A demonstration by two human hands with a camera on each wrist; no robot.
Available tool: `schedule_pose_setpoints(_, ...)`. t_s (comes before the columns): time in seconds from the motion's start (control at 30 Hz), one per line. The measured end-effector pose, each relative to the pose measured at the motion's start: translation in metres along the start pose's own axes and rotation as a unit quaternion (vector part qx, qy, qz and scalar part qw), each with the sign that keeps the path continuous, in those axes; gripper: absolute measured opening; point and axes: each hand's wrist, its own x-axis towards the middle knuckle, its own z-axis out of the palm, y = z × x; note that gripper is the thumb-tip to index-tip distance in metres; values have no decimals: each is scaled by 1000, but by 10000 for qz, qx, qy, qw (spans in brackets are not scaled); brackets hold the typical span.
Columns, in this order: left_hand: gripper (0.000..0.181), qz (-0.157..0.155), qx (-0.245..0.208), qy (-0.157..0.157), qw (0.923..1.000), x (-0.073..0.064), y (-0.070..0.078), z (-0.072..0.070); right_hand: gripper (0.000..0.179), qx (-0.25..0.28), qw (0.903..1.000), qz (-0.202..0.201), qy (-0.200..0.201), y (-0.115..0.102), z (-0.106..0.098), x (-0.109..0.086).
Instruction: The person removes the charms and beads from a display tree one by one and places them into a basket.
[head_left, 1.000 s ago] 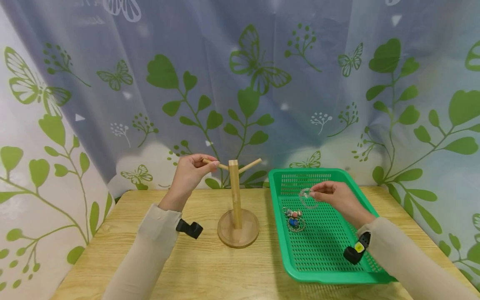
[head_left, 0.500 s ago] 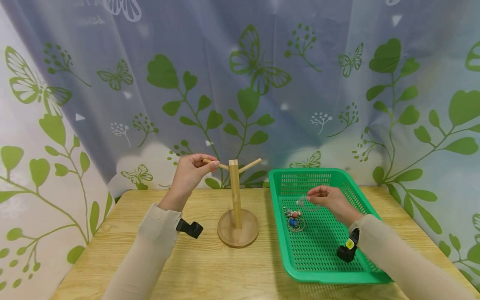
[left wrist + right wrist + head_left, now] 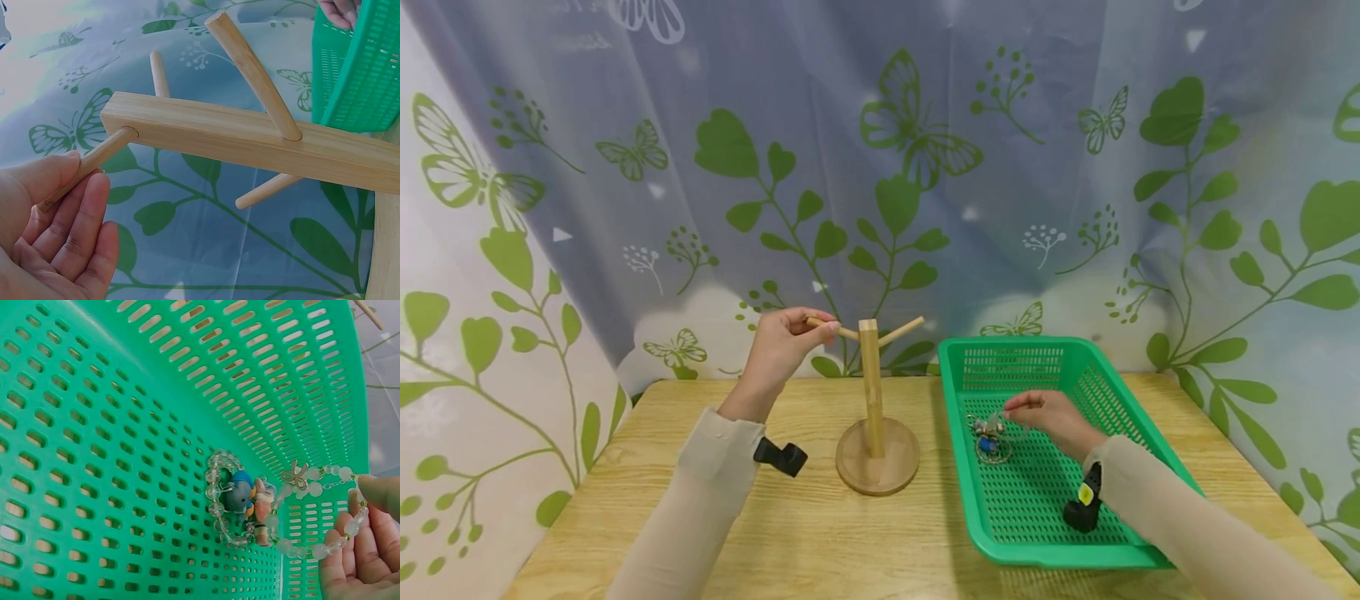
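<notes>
In the head view my left hand [image 3: 782, 343] pinches one upper peg of a wooden stand [image 3: 872, 392] with a round base. Seen from the left wrist, thumb and fingers lie along that peg [image 3: 103, 153]. My right hand [image 3: 1054, 418] is inside the green basket [image 3: 962, 492]. Between its thumb and fingers it pinches a bracelet of pale beads with a bow charm [image 3: 299, 476]. Just beyond the bracelet lie a clear-bead bracelet [image 3: 215, 508] and small figure charms, one blue-grey [image 3: 239, 497]. Whether the held bracelet touches them I cannot tell.
The stand's other pegs [image 3: 256, 75] stick out at several angles. Basket and stand share a wooden table [image 3: 790, 542], basket on the right. A patterned curtain [image 3: 820, 208] hangs close behind both. A black wrist camera [image 3: 1082, 512] hangs below my right wrist.
My right hand has moved left and toward me with the pale bracelet, closer to the charms in the basket. My left hand has stayed on the peg.
</notes>
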Motion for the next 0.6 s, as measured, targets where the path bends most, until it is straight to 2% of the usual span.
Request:
schedule_pose_setpoints(0.13,25,18,13,0,10000,-1,1,0,27,24,10000,-2,-28,4,2,1)
schedule_pose_setpoints(0.37,24,-1,25,-7,10000,-1,1,0,20,-311,9989,335,90,7,9,1)
schedule_pose_setpoints(0.6,24,-14,-2,8,10000,1,0,0,23,-431,9982,414,-34,8,9,0)
